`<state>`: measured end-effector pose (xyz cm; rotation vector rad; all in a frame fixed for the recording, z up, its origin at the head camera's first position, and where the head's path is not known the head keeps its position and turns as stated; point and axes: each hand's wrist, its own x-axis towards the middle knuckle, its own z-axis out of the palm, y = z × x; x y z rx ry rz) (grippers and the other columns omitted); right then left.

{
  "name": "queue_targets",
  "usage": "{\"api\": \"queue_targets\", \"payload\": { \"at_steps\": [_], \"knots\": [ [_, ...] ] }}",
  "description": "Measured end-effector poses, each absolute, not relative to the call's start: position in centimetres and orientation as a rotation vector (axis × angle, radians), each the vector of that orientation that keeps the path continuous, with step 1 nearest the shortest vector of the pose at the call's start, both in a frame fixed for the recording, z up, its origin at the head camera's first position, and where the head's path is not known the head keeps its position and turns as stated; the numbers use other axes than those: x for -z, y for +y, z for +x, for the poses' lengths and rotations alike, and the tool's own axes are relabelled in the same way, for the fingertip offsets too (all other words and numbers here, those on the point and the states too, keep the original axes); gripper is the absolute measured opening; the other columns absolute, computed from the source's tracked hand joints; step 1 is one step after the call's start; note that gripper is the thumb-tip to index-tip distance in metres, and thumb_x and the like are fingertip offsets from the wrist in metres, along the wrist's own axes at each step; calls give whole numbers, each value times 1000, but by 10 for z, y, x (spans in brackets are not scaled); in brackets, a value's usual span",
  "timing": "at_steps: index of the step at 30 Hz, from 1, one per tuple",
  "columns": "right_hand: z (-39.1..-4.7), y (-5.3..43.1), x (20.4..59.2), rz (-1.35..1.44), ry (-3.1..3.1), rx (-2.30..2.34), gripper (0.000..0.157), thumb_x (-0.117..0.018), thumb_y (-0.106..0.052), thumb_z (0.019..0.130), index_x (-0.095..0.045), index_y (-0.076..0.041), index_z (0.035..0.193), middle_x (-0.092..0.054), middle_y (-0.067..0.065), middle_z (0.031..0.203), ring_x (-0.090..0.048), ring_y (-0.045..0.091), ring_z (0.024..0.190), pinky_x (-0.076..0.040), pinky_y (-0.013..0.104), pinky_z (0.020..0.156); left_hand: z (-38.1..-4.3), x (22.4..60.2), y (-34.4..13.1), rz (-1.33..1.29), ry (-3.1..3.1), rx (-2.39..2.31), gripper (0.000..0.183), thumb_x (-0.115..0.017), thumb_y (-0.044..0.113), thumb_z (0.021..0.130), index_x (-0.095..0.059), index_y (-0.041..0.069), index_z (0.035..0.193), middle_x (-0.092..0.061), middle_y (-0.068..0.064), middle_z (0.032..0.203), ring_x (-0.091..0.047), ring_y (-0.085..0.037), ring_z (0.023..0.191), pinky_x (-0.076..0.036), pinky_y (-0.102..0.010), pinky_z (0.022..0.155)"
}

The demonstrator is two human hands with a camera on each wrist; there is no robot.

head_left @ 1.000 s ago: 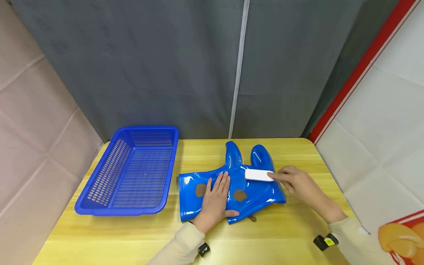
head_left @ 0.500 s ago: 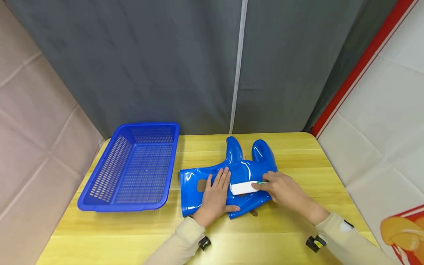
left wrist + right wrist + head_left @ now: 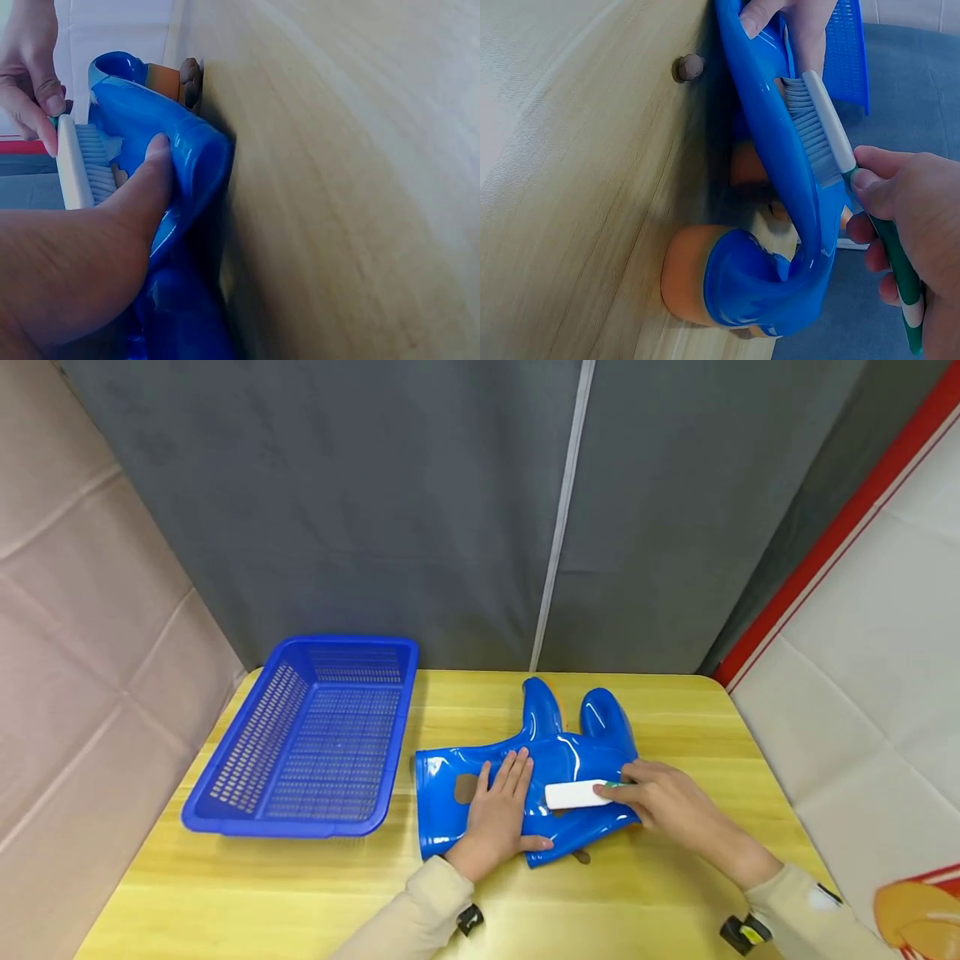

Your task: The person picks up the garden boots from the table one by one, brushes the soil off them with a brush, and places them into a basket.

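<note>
A pair of glossy blue rain boots with orange soles lies on its side on the table, one boot overlapping the other. My left hand rests flat on the shafts, fingers straight and thumb spread over the near boot's edge. My right hand grips the green handle of a scrub brush. Its white head lies over the near boot, bristles facing the blue surface. A brown patch shows left of my left hand; another is mostly hidden under the brush.
On the left of the wooden table stands a blue plastic basket with slotted walls. A small brown lump lies beside the boots on the near side. A grey curtain hangs behind the table.
My right hand has brought the brush from the boots' upper right down and left over the brown patch, then slightly back right. My left hand stays pressed on the shafts.
</note>
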<state>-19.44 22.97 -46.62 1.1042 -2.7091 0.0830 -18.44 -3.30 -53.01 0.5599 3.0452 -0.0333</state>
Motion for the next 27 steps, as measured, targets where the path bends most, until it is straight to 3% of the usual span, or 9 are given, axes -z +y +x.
{"api": "queue_targets", "payload": {
  "at_steps": [8,16,22,27],
  "knots": [
    [-181,243,470,1041,-2683,-163,44,-85,-9,74,-77,-30,112,-48,-11,72,-34,0,67,-31,14,60,-179,530,-29,595,3029,-10,124,-55,86,69,-15,12,160,-11,-4,169,-12,-24,157,-16,-54,126],
    [-180,258,471,1000,-2632,-243,47,-85,-3,71,-78,-28,110,-62,-6,81,-40,0,69,-43,15,59,-180,526,-32,608,3015,-36,123,-57,85,70,-16,10,159,-12,-5,169,-13,-25,157,-16,-55,125],
    [-182,268,473,962,-2612,-296,51,-79,6,72,-77,-25,112,-61,-8,79,-42,0,69,-44,14,57,-183,524,-37,619,3025,-14,124,-57,85,70,-15,10,159,-12,-6,169,-13,-26,157,-17,-56,125],
    [-183,273,473,911,-2623,-282,49,-79,4,73,-77,-24,114,-60,-8,80,-42,1,69,-44,16,57,-185,527,-41,623,3024,-26,124,-56,85,71,-13,9,160,-10,-7,169,-11,-26,157,-15,-56,125]
  ]
}}
